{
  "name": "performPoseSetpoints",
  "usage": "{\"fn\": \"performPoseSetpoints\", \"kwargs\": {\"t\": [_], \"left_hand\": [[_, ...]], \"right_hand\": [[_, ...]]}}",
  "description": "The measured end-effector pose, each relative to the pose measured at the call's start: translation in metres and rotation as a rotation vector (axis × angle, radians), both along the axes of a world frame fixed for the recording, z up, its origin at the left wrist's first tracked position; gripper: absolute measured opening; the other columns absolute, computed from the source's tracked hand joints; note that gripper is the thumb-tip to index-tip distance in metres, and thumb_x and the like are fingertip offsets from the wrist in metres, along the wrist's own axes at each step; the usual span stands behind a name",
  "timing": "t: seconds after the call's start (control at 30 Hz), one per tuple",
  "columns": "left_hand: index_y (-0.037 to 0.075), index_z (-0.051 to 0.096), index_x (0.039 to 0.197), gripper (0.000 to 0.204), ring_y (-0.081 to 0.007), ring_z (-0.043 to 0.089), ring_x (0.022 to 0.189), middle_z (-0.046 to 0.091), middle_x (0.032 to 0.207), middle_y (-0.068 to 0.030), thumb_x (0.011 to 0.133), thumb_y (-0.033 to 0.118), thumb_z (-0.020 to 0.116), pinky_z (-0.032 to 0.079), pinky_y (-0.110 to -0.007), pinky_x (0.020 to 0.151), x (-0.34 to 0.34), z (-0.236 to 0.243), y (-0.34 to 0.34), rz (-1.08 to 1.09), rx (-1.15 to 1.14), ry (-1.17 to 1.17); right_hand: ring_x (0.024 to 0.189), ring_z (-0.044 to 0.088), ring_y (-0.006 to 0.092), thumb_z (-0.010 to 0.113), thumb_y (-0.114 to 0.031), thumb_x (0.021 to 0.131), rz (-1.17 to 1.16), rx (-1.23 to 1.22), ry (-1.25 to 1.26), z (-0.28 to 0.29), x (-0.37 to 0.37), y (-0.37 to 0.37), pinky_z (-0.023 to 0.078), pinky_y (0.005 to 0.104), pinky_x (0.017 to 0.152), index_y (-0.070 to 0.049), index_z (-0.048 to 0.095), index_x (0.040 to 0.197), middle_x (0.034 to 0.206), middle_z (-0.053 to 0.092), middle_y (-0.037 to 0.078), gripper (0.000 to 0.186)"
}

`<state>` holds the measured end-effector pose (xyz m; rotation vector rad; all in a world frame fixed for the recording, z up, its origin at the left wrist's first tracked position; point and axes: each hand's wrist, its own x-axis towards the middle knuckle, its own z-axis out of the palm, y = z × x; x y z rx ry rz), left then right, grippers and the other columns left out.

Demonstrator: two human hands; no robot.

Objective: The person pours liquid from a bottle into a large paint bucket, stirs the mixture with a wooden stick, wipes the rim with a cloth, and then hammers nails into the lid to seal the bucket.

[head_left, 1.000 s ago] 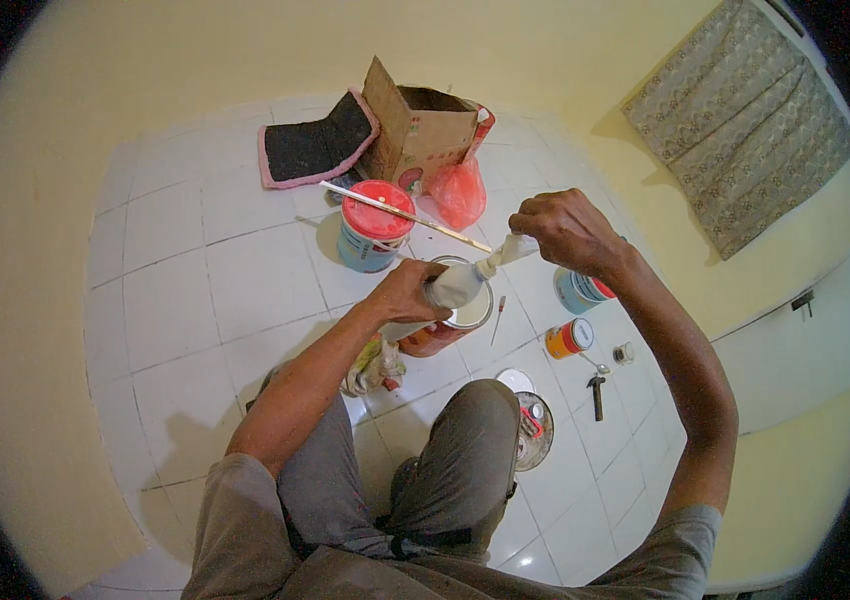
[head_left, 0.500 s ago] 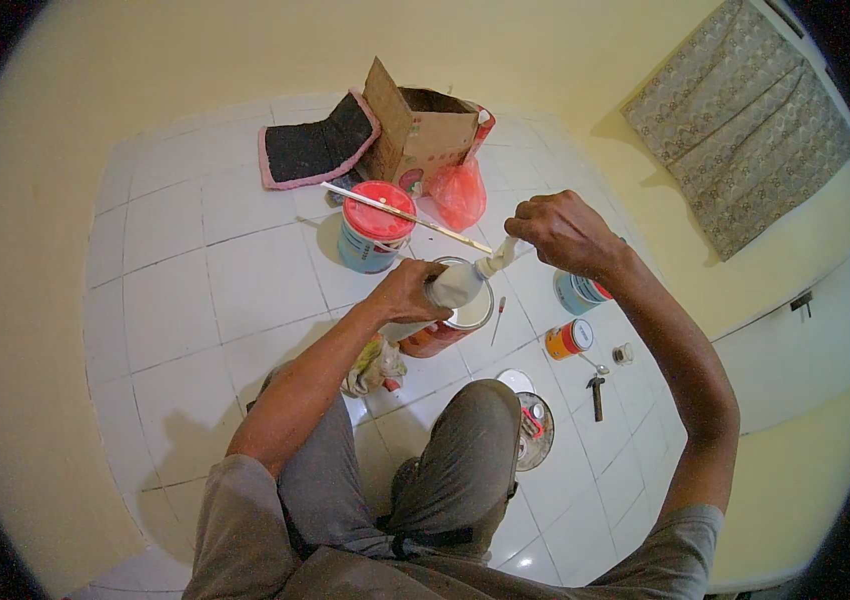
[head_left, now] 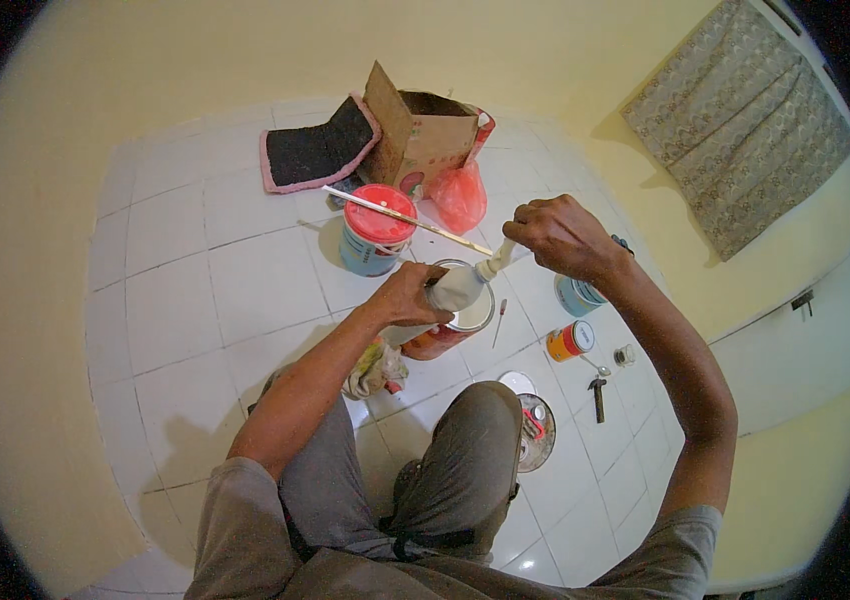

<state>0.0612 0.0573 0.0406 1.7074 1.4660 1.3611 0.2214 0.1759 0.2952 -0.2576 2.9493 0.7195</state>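
Head view: from my remote place I see two bare hands working above a white tiled floor [head_left: 175, 310].
Pale bottle-like thing: this object [head_left: 458, 288] is in the air between the hands, tilted, over the open can; I cannot tell if it is a bottle or a filled bag.
Left hand: my left hand [head_left: 410, 296] holds its wide body from the left side; the fingers are curled around it, with the thumb on the near side.
Right hand: my right hand [head_left: 567, 235] is higher and more to the right; the fingers are closed on the narrow upper end [head_left: 497, 258], and their tips are partly hidden.
Open can: the big reddish can [head_left: 429, 345] stands below the left hand, with whitish content.
Red-lidded bucket: this bucket [head_left: 370, 255] is behind the left hand, and a long thin stick [head_left: 435, 231] lies across its lid.
Tools: a thin screwdriver-like tool [head_left: 501, 318] lies just right of the open can; a hammer [head_left: 598, 400] lies farther right, near an orange can [head_left: 569, 342].
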Motion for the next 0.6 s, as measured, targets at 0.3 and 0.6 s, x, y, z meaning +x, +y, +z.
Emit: {"fn": "performPoseSetpoints", "kwargs": {"t": [0.3,0.6], "left_hand": [[-0.002,0.071,0.12,0.07,-0.0266,0.073,0.102,0.076,0.111,-0.0175,0.059,0.022,0.095,0.056,-0.039,0.095,0.003,0.008,-0.002,0.022,-0.032,0.019],[-0.002,0.07,0.121,0.069,-0.0285,0.073,0.101,0.076,0.111,-0.0192,0.06,0.023,0.094,0.056,-0.04,0.096,0.002,0.007,-0.005,0.016,-0.004,0.024]], "right_hand": [[0.078,0.071,0.0346,0.065,-0.009,0.084,0.044,0.028,0.011,-0.005,0.0,0.002,0.057,0.0457,0.065,-0.006,0.061,0.093,0.077,0.064,0.014,0.01],[0.08,0.068,0.0292,0.074,-0.004,0.072,0.023,0.07,-0.005,-0.01,-0.003,-0.005,0.057,0.0426,0.068,-0.004,0.061,0.088,0.079,0.062,0.011,0.021]]}}
